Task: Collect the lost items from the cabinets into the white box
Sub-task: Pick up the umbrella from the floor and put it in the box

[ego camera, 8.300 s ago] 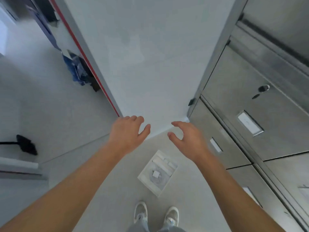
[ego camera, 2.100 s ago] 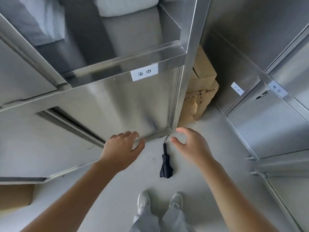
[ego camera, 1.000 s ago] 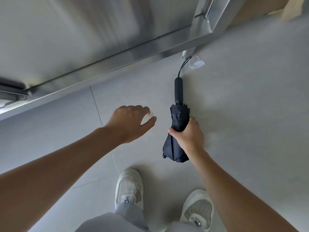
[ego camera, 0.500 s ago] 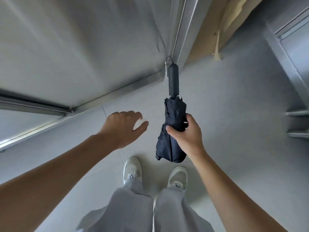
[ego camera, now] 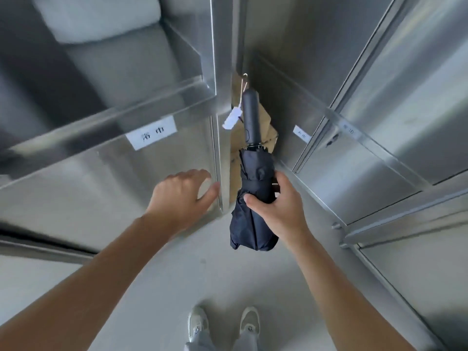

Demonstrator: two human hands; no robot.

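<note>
Above the left hand (ego camera: 177,196), an open steel cabinet shelf (ego camera: 152,107) holds a folded white bundle (ego camera: 98,16). The right hand (ego camera: 278,206) grips the folded black umbrella (ego camera: 249,168) round its canopy, handle up, with a white tag (ego camera: 231,117) dangling beside the handle. The left hand hangs relaxed, holding nothing, just left of the umbrella. A second ago the umbrella lay on the floor (ego camera: 202,274); now it is lifted clear.

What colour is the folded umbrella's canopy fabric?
Dark navy, almost black, plain; seen in the head view: umbrella, held by the right hand.
</note>
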